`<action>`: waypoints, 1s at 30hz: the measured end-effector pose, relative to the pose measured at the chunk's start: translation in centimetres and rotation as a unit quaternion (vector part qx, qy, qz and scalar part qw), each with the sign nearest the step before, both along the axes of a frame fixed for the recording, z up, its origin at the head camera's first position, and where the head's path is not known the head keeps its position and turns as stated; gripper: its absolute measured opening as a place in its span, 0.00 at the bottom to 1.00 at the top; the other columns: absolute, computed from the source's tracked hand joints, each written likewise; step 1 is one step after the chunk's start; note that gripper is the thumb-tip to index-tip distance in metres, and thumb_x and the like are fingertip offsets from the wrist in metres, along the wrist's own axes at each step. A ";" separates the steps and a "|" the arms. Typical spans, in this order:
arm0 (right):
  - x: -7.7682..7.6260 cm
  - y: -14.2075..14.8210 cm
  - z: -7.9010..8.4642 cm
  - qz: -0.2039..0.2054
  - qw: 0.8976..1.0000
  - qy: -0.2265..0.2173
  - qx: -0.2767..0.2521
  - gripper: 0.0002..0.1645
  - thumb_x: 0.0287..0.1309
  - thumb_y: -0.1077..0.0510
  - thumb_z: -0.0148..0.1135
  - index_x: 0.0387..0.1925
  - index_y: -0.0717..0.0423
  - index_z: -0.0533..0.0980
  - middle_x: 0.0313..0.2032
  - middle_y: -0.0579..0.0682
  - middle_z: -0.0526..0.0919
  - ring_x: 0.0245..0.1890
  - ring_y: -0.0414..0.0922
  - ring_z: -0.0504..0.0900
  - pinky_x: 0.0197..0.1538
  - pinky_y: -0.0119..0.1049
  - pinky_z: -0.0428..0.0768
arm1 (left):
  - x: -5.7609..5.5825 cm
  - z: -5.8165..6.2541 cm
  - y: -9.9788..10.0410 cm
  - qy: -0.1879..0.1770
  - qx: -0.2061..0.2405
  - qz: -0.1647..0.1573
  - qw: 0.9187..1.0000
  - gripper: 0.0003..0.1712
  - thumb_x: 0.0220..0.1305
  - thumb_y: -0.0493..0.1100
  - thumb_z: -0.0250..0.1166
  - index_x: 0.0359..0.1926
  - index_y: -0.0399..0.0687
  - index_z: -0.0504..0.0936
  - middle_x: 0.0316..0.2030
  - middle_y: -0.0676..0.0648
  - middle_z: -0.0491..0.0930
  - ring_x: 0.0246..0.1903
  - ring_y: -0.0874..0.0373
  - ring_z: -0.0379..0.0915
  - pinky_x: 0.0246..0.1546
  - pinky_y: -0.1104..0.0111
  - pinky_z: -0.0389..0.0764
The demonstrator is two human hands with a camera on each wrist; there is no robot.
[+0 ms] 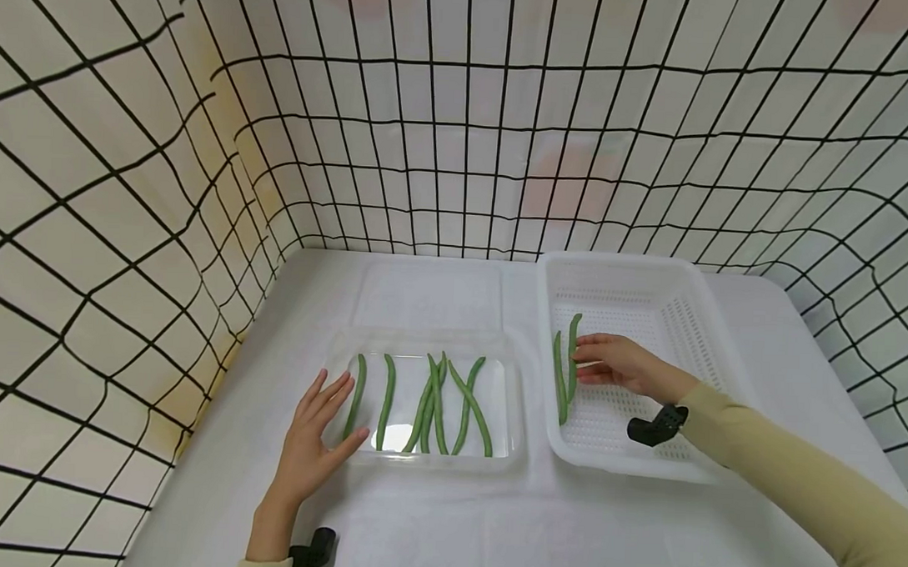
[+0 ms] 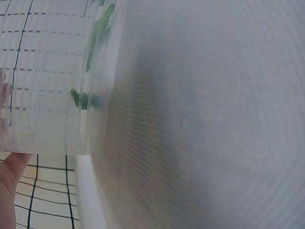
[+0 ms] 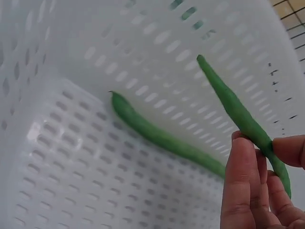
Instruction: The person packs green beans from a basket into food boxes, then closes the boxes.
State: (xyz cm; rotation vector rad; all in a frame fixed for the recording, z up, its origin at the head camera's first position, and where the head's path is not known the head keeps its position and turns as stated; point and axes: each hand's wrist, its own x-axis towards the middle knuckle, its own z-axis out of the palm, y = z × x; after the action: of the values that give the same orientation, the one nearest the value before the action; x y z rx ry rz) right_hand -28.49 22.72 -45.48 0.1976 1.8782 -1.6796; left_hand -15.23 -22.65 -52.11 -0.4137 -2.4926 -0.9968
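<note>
My right hand [image 1: 624, 364] is inside a white perforated plastic basket [image 1: 620, 259] and pinches a green bean [image 3: 228, 102] between thumb and fingers. Held at a slant, that bean has its narrow tip pointing away from the hand. A second green bean [image 3: 157, 135] lies on the basket floor along the left wall. My left hand [image 1: 315, 441] rests at the left side of a clear plastic tray [image 1: 448, 462], fingers spread and straight. Several green beans [image 1: 386, 402] lie in the tray, some crossing each other on its right half.
The tray and basket stand side by side on a white-covered table [image 1: 445, 525], the basket at right. A black wire grid [image 1: 467, 125] rises behind the table and along both sides. Dark wrist cameras [image 1: 313, 549] sit on both wrists.
</note>
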 end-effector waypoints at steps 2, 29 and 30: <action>0.0 0.1 0.7 -0.004 1.000 0.005 -0.002 0.29 0.63 0.62 0.57 0.61 0.69 0.60 0.36 0.51 0.79 0.32 0.44 0.83 0.41 0.36 0.81 | 0.0 0.0 0.0 0.000 0.000 -0.001 1.000 0.44 0.47 0.46 0.75 0.66 0.48 0.69 0.65 0.50 0.66 0.69 0.48 0.46 0.55 0.36 0.57; 3.1 -8.5 4.3 0.095 0.993 0.063 -0.011 0.32 0.60 0.57 0.62 0.62 0.65 0.63 0.45 0.59 0.79 0.29 0.47 0.84 0.36 0.40 0.82 | 0.0 0.1 0.0 0.006 0.002 -0.004 1.000 0.43 0.47 0.45 0.75 0.66 0.48 0.70 0.65 0.49 0.67 0.69 0.47 0.46 0.55 0.35 0.56; 3.1 -8.8 4.3 0.100 0.993 0.062 -0.013 0.32 0.60 0.57 0.62 0.62 0.65 0.63 0.44 0.59 0.79 0.29 0.47 0.84 0.36 0.41 0.82 | 0.0 0.1 0.0 0.006 0.002 -0.005 1.000 0.43 0.47 0.45 0.75 0.66 0.48 0.70 0.65 0.49 0.67 0.69 0.47 0.46 0.55 0.35 0.56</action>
State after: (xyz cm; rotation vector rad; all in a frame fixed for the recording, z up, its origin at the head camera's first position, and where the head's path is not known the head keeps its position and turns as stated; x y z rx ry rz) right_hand -25.34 13.89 -41.23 -0.1050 1.8954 -1.6098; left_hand -15.23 -22.62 -52.00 -0.4287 -2.4799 -1.0003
